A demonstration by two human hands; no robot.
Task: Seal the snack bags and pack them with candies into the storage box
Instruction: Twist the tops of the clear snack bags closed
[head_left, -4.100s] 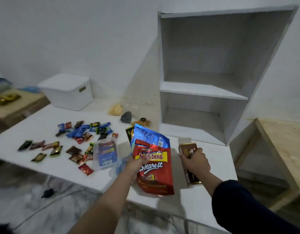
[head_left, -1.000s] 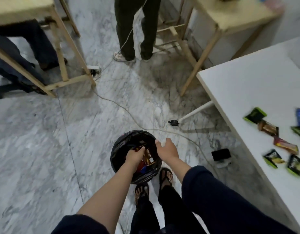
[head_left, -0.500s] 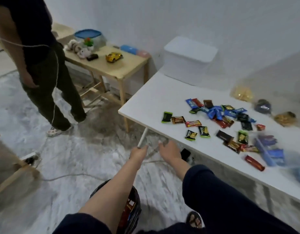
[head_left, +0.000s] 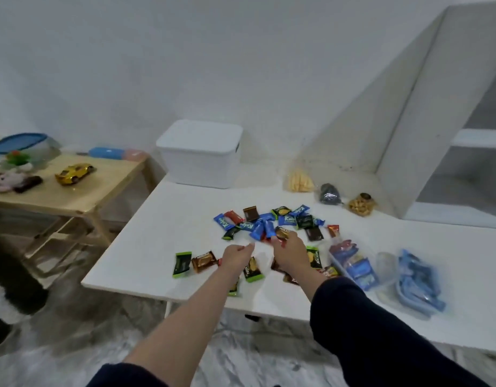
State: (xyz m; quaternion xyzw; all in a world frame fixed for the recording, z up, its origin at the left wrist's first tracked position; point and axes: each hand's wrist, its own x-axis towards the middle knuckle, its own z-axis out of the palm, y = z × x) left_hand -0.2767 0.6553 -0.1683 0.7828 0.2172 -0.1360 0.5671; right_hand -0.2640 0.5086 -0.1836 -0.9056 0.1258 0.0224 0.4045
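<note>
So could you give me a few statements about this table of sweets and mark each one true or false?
1. The white storage box has its lid on. True.
2. The yellow toy car sits on the white table. False: it is on the wooden side table; the white table holds the candies.
3. Both hands are over the candies, the left hand beside the right hand. True.
4. The three small snack bags lie inside the storage box. False: they lie on the table near the wall.
5. The shelf unit is packed with candies. False: its visible compartments look bare.
</note>
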